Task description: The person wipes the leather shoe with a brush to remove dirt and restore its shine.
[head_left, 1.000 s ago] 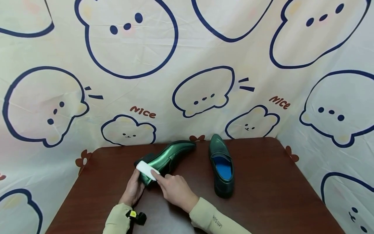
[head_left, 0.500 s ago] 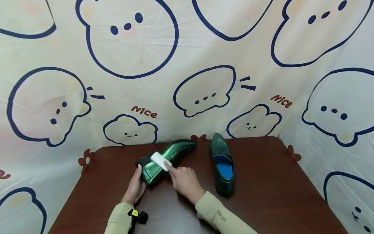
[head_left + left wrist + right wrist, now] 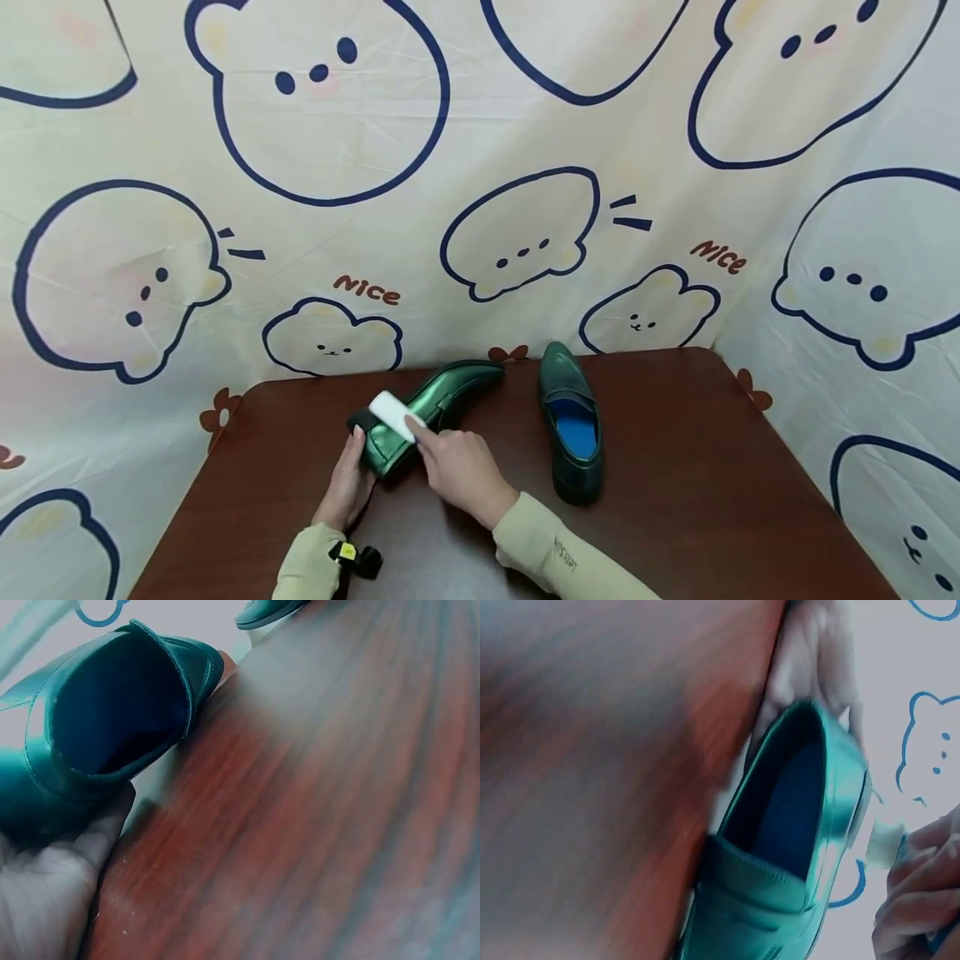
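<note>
A shiny green loafer (image 3: 442, 400) is tipped on its side, toe pointing away to the back right. My left hand (image 3: 348, 483) grips it at the heel; in the left wrist view the fingers (image 3: 97, 840) curl under the heel and the opening shows dark inside. My right hand (image 3: 465, 471) holds an oblong white brush-like tool (image 3: 393, 414), index finger extended along it, over the upturned side of the loafer near the heel. In the right wrist view, blue parts of the tool show between the curled fingers (image 3: 915, 907). The matching loafer (image 3: 573, 425) stands upright to the right, blue insole visible.
The brown wooden table (image 3: 675, 467) lies under both shoes. A light cloth curtain (image 3: 517, 125) with bear drawings rises behind and at both sides, close to the toes. A black strap with a small camera (image 3: 366, 561) sits on the left wrist.
The right hand slid the white tool along the loafer's side from the heel toward the toe, then slightly back. The left hand keeps its hold; the loafer has barely moved.
</note>
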`<act>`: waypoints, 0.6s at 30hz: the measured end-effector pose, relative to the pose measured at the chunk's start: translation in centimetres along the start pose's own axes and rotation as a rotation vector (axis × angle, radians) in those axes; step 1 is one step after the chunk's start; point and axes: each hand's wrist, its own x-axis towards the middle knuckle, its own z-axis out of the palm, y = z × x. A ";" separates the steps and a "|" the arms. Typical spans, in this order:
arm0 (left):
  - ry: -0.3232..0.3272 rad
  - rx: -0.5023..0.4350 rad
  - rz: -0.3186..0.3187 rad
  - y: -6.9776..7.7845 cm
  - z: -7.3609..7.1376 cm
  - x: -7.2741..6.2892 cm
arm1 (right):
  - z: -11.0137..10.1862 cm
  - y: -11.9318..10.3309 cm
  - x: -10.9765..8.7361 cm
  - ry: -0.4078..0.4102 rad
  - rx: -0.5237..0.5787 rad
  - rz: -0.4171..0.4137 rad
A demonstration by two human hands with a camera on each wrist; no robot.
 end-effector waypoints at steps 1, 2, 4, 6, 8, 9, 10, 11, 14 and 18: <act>0.003 -0.010 0.002 -0.1 0.0 -0.1 | 0.1 -0.4 -0.1 -0.017 0.010 -0.024; 0.004 -0.021 -0.002 -0.1 -0.1 -0.1 | 0.3 -0.7 -0.3 -0.029 0.016 -0.047; 0.004 -0.042 0.009 -0.2 -0.1 -0.2 | 0.8 -1.2 -0.6 -0.044 0.015 -0.084; 0.008 -0.069 0.022 -0.3 -0.2 -0.3 | 1.3 -1.6 -0.9 -0.040 -0.001 -0.113; 0.006 -0.084 0.030 -0.3 -0.4 -0.3 | 1.9 -1.8 -1.1 -0.027 -0.029 -0.135; 0.005 -0.091 0.037 -0.3 -0.4 -0.3 | 2.0 -1.7 -1.2 -0.020 -0.035 -0.138; 0.005 -0.098 0.036 -0.2 -0.4 -0.3 | 2.1 -1.6 -1.2 -0.015 -0.037 -0.139; 0.004 -0.096 0.035 -0.2 -0.5 -0.3 | 2.2 -1.4 -1.1 -0.013 -0.032 -0.131; -0.010 -0.077 0.037 -0.2 -0.5 -0.3 | 2.0 -0.3 -0.9 -0.012 -0.016 -0.081; -0.032 -0.033 0.040 -0.1 -0.3 -0.1 | 1.5 1.5 -0.7 0.008 -0.033 0.038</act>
